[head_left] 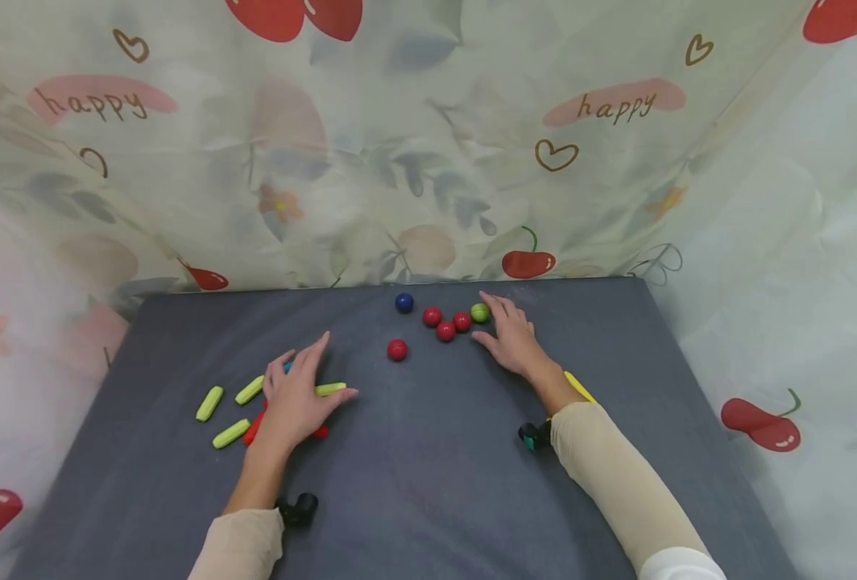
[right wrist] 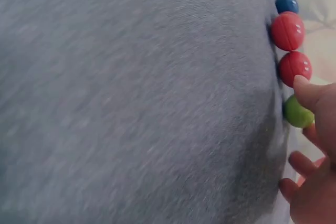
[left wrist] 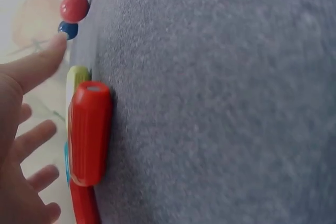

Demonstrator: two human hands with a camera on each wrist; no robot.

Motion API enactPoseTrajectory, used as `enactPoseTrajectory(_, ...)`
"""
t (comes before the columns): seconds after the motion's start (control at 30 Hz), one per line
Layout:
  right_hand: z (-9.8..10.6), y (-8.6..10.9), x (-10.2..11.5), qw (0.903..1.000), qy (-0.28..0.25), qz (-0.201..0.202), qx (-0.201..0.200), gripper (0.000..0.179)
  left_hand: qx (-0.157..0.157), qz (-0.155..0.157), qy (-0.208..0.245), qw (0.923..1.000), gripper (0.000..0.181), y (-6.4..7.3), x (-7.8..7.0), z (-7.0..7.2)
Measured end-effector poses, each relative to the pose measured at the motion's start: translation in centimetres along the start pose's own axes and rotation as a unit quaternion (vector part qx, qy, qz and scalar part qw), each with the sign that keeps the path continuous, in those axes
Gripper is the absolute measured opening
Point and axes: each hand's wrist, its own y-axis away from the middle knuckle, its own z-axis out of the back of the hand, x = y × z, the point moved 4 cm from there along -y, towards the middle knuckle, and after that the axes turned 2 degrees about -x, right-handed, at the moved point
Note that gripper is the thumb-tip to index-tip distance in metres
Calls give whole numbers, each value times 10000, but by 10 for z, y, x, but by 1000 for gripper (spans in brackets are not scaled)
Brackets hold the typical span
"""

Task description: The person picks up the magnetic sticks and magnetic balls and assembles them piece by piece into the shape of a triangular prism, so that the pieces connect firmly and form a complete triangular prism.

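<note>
My left hand (head_left: 296, 407) is spread over a group of short ribbed cylinders, its thumb pointing right. Around it lie several yellow-green cylinders (head_left: 209, 403) and red ones, one red cylinder (left wrist: 90, 135) close up in the left wrist view. A bit of blue (head_left: 287, 366) shows beside its fingers; the hand hides part of the group. With fingers and thumb apart, my right hand (head_left: 515, 338) reaches to a green ball (head_left: 480, 312), index fingertip right at it. Red balls (head_left: 445, 331) cluster just left of that; in the right wrist view the thumb overlaps one red ball (right wrist: 294, 68).
A single red ball (head_left: 397, 350) lies between the hands, and a dark blue ball (head_left: 403, 303) sits near the back edge. A yellow strip (head_left: 579, 387) shows behind the right forearm. Patterned curtain (head_left: 428, 161) borders the grey cloth-covered table (head_left: 428, 499) at the back and sides.
</note>
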Motion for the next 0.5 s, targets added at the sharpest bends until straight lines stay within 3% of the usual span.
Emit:
enactPoseTrajectory(0.17,0,-7,1,9996,-64,-237,145,62,135,168,168,9996,93,6,5,4)
enactPoseTrajectory(0.5,3,-5,0,9967,146,-777,206,42,6,234,-223,9995,36,7,7,6)
